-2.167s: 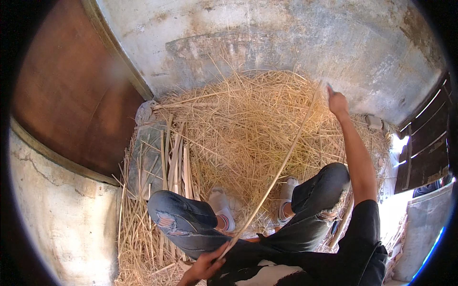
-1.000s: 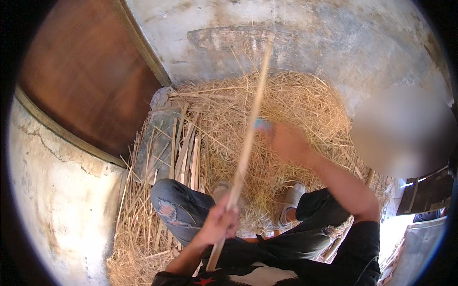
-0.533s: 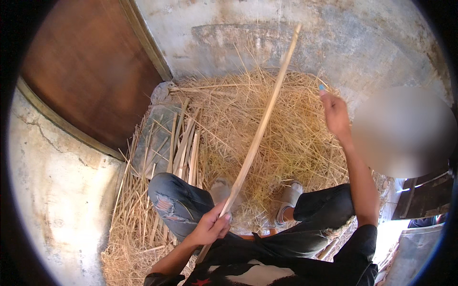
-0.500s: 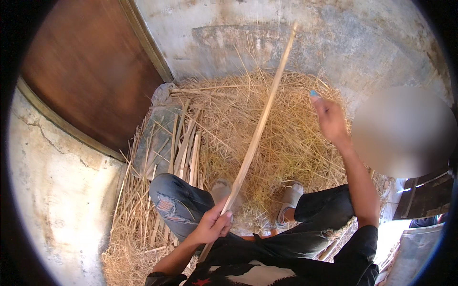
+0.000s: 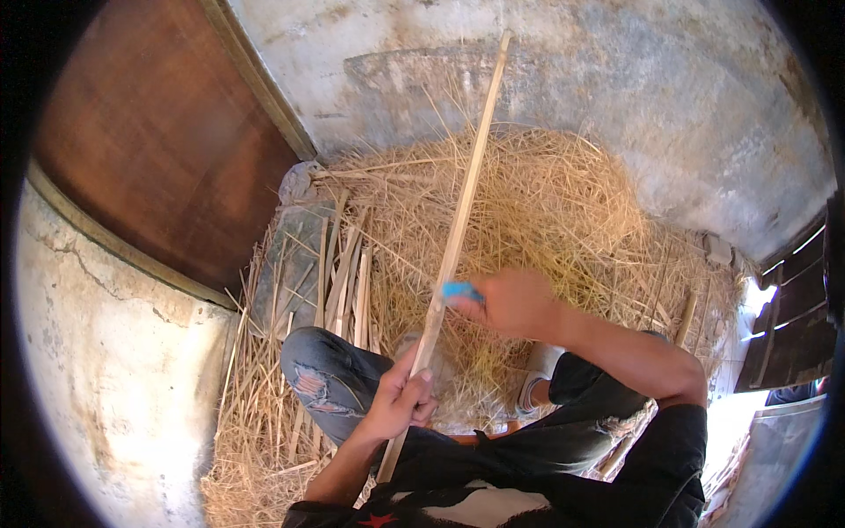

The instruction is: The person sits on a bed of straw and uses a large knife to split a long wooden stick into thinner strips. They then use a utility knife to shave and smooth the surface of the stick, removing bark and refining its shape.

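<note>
A long, pale bamboo strip (image 5: 465, 202) slants up from my lap towards the wall. My left hand (image 5: 403, 400) is closed round its lower part, between my knees. My right hand (image 5: 510, 304) is curled beside the middle of the strip, above the left hand. Something small and blue (image 5: 459, 290) shows at its thumb and finger, against or very near the strip; whether it is a finger covering or part of a tool I cannot tell. The right hand is a little blurred, and what lies inside its fingers is hidden.
Thin shavings (image 5: 546, 185) cover the floor ahead of my feet. Several split strips (image 5: 348, 282) lie beside my left knee over a grey slab (image 5: 290, 251). A stained wall (image 5: 616, 97) curves behind, with a brown door panel (image 5: 167, 114) at the left.
My right hand has come down and left from the far right to the strip. The strip's far end has swung slightly left. The blurred round patch at the right is gone.
</note>
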A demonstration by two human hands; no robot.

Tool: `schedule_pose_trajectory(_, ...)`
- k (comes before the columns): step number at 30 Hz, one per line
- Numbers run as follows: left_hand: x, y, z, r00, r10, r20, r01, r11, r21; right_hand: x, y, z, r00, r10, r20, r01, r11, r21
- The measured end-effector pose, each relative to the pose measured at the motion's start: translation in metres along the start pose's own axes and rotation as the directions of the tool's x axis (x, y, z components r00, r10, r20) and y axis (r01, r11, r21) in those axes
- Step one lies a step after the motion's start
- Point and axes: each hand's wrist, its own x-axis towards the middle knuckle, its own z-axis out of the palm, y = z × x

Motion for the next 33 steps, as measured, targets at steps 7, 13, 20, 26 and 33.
schedule_pose_trajectory(7, -0.021, -0.009, -0.005, 0.991, -0.121, 0.064, 0.121, 0.993, 0.015, 0.037, 0.079, -0.022, 0.959, 0.219, -0.183, -0.248, 0.956, -0.156)
schedule_pose_trajectory(13, -0.034, -0.012, -0.017, 0.979, -0.172, 0.110, 0.171, 0.985, 0.025, 0.044, 0.119, -0.037, 0.934, 0.262, -0.245, -0.313, 0.928, -0.204)
schedule_pose_trajectory(20, -0.079, -0.021, -0.036, 0.946, -0.283, 0.157, 0.267, 0.957, 0.114, 0.047, 0.168, -0.078, 0.767, 0.525, -0.369, -0.607, 0.780, -0.151)
schedule_pose_trajectory(26, -0.115, -0.025, -0.062, 0.930, -0.311, 0.197, 0.321, 0.947, -0.019, 0.044, 0.204, -0.088, 0.699, 0.541, -0.466, -0.670, 0.724, -0.165)
schedule_pose_trajectory(33, -0.141, -0.016, -0.065, 0.897, -0.422, 0.129, 0.424, 0.906, 0.011, 0.037, 0.225, -0.077, 0.673, 0.471, -0.571, -0.660, 0.730, -0.176)
